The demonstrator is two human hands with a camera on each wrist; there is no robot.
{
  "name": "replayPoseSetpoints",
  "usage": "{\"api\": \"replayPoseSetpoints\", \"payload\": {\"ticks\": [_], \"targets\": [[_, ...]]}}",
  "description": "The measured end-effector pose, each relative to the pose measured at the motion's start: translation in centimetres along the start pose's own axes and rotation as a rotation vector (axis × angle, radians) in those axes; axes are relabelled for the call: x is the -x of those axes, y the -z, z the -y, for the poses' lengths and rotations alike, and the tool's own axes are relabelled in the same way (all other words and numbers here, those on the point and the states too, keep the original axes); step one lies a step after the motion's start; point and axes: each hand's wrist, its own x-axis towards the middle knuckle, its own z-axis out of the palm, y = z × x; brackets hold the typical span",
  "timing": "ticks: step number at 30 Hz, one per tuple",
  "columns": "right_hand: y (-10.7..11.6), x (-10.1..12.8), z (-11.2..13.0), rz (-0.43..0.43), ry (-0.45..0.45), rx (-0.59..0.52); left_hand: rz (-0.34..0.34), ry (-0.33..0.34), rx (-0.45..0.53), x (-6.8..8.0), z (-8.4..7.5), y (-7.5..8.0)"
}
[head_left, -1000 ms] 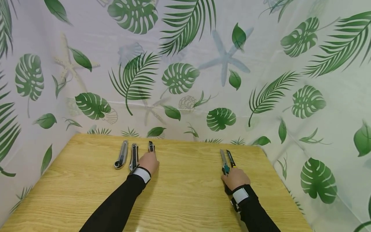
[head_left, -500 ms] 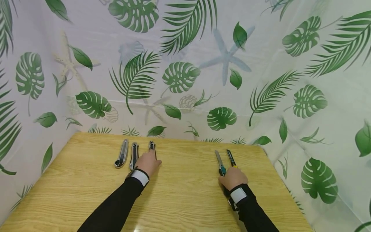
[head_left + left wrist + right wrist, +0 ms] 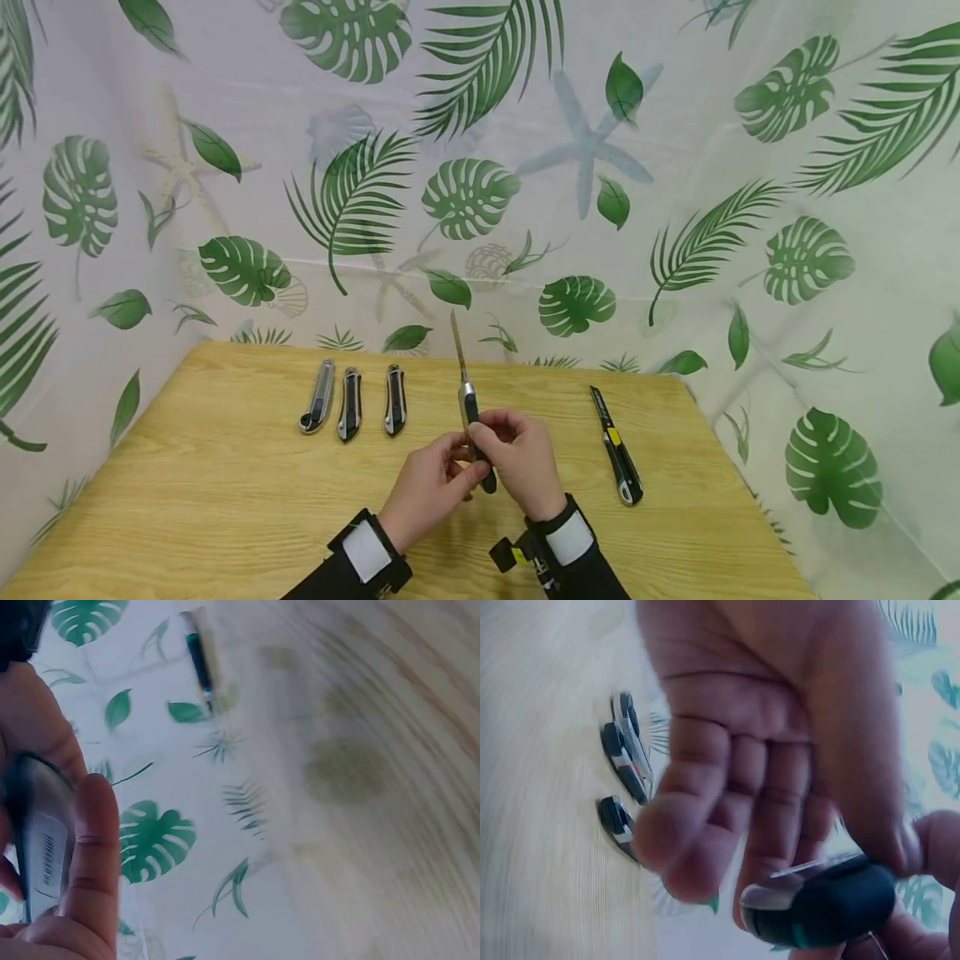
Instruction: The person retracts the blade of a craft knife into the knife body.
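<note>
A black utility knife [image 3: 469,407] with its long blade out stands above the middle of the wooden table [image 3: 225,500], blade pointing up and away. My right hand [image 3: 495,433] grips its handle from the right. My left hand [image 3: 457,475] pinches the lower handle from the left. The left wrist view shows my fingers [image 3: 94,847] curled on the grey handle [image 3: 45,855]. In the right wrist view the dark handle end [image 3: 817,904] sits under my curled fingers [image 3: 705,825].
Three closed utility knives [image 3: 317,398] [image 3: 349,403] [image 3: 395,399] lie side by side at the far left of centre, also visible as the knives [image 3: 626,772] in the right wrist view. A black and yellow knife [image 3: 615,446] lies at the right. Leaf-print curtain [image 3: 480,208] surrounds the table.
My right hand lifted one knife from the right-hand pair and carried it to the centre. My left hand left the third knife of the row and came over to hold the lifted one.
</note>
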Motion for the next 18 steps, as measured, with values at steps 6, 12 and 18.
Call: {"api": "replayPoseSetpoints", "payload": {"ticks": [6, 12, 18], "targets": [[-1.5, 1.0, 0.6, -0.012, 0.084, 0.07, -0.08, 0.001, -0.015, 0.8, -0.2, -0.2], [-1.9, 1.4, 0.4, -0.069, 0.069, 0.009, -0.048, -0.009, 0.089, 1.8, -0.1, -0.3], [-2.0, 1.6, 0.5, -0.157, 0.058, -0.101, -0.016, -0.078, 0.162, 2.7, 0.3, -0.5]]}}
